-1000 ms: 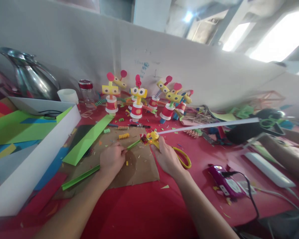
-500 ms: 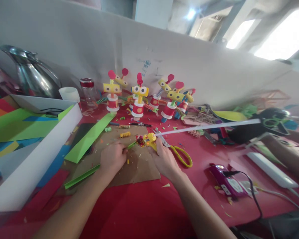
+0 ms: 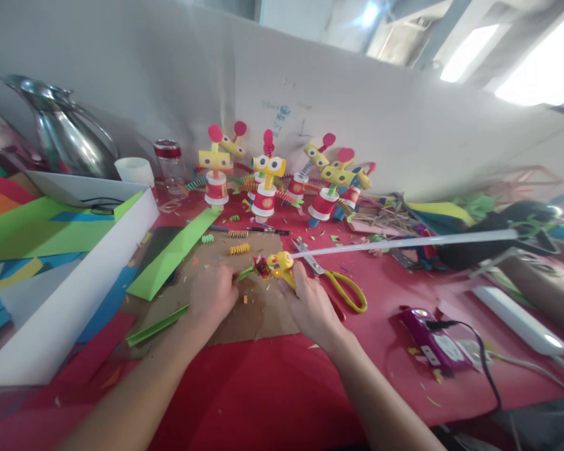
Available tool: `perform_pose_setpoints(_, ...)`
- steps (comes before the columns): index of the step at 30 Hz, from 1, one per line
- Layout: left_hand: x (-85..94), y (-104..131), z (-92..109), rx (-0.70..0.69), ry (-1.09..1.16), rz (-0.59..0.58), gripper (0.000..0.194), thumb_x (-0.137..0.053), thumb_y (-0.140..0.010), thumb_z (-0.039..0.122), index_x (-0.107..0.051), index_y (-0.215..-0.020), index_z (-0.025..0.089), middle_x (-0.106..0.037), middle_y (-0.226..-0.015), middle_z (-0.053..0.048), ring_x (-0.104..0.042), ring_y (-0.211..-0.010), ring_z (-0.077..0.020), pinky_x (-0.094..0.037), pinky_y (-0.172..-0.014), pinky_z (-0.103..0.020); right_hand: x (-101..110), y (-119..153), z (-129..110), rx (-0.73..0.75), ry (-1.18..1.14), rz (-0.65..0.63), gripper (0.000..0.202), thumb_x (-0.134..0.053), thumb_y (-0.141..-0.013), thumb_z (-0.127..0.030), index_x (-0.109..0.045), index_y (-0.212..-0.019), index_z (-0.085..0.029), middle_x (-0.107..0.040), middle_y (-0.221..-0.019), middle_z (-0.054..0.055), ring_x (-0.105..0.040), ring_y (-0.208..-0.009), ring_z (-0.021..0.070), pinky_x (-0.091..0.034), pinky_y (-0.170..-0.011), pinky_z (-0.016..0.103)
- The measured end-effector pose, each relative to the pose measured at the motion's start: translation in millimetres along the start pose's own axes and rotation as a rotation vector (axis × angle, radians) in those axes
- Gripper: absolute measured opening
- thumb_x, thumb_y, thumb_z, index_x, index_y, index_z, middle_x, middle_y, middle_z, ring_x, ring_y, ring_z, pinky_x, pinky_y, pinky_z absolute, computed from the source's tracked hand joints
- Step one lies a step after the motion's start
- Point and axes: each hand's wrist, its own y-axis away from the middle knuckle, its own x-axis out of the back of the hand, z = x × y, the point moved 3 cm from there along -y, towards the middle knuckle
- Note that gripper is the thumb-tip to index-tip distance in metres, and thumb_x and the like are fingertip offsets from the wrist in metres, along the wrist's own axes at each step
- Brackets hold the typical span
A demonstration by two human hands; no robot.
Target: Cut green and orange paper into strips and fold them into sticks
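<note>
At the cardboard's edge, right hand grips glue gun; tabletop spreads nearer.

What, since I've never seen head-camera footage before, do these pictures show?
There is no machine here: you see a person's two bare hands, through one camera worn on the head, looking forward and down. The left hand holds a green strip; the right hand grips what looks like a yellow glue gun, with a long whitish stick at its back. On the red table lie a brown sheet, yellow-handled scissors and small coils, with small figures standing behind.
</note>
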Motion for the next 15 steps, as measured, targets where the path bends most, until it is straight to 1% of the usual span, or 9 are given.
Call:
perform_pose_setpoints(3,2.0,0,0,0.002,-0.004,0.003,0.021,-0.051,-0.083,0.019,-0.071,-0.09,0.019,-0.073,-0.097,-0.01,-0.068,-0.089,-0.0274,-0.047,-0.075,-0.035,-1,-1,1,0.038,-0.052,-0.047,0.018,-0.04,-0.095,-0.033,-0.043,-0.108,-0.02,-0.067,-0.078,0.007,-0.061,-0.067,0.0238,-0.026,-0.056,0.028)
perform_pose_setpoints(4,2.3,0,0,0.004,-0.005,-0.002,0.021,-0.051,-0.083,0.019,-0.071,-0.089,0.019,-0.073,-0.096,-0.01,-0.068,-0.089,-0.027,-0.047,-0.075,-0.034,-1,-1,2,0.032,-0.049,-0.039,0.018,-0.04,-0.095,-0.033,-0.043,-0.107,-0.021,-0.067,-0.078,0.007,-0.061,-0.068,0.0239,-0.026,-0.056,0.028)
perform_pose_setpoints(8,2.8,-1,0,0.006,-0.008,-0.023,0.022,-0.051,-0.085,0.02,-0.072,-0.088,0.019,-0.073,-0.094,-0.011,-0.068,-0.088,-0.0269,-0.047,-0.075,-0.034,0,-4,9,-0.017,-0.04,0.066,0.016,-0.041,-0.093,-0.032,-0.043,-0.104,-0.021,-0.066,-0.083,0.009,-0.062,-0.073,0.0254,-0.029,-0.058,0.028)
perform_pose_setpoints(11,2.7,-2,1,-0.011,-0.021,-0.026,0.023,-0.05,-0.085,0.02,-0.073,-0.085,0.017,-0.073,-0.092,-0.013,-0.068,-0.086,-0.0277,-0.047,-0.073,-0.035,0,-7,14,0.014,-0.18,0.04,0.014,-0.044,-0.09,-0.035,-0.046,-0.098,-0.023,-0.065,-0.075,0.005,-0.06,-0.066,0.0228,-0.032,-0.057,0.028)
perform_pose_setpoints(13,2.3,-2,1,-0.037,-0.041,-0.019,0.024,-0.049,-0.085,0.02,-0.073,-0.084,0.018,-0.073,-0.088,-0.012,-0.068,-0.082,-0.027,-0.046,-0.069,-0.034,4,-12,26,0.017,-0.324,0.061,0.016,-0.047,-0.088,-0.039,-0.048,-0.093,-0.024,-0.063,-0.066,0.001,-0.058,-0.058,0.0199,-0.036,-0.055,0.027)
perform_pose_setpoints(15,1.5,-1,1,-0.068,-0.058,-0.004,0.025,-0.048,-0.085,0.019,-0.073,-0.082,0.018,-0.072,-0.087,-0.011,-0.067,-0.078,-0.0255,-0.045,-0.065,-0.033,15,-22,48,-0.052,-0.454,0.17,0.019,-0.048,-0.086,-0.043,-0.05,-0.091,-0.025,-0.061,-0.062,-0.001,-0.056,-0.054,0.0177,-0.039,-0.055,0.027)
